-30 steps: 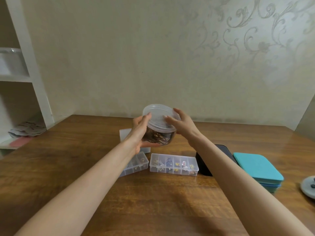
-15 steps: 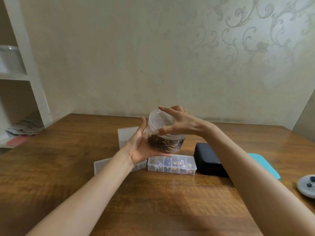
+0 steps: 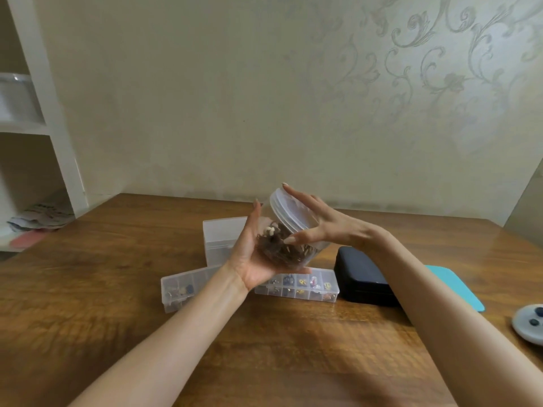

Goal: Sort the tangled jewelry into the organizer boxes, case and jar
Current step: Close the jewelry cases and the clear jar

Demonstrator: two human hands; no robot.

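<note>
Jar (image 3: 297, 255) aslant — lid (image 3: 281, 211) up-left

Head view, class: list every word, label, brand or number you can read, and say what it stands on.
No text can be read.
No lettering shows on the jar, lid, organizer boxes or black case.
Marks on the papers on the shelf are too blurred to read.

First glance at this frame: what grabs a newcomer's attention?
A clear jar of tangled jewelry, tilted above the table: the left hand cradles its base, the right hand grips the lid. Beneath lie compartmented organizer boxes, a black case to their right.
</note>
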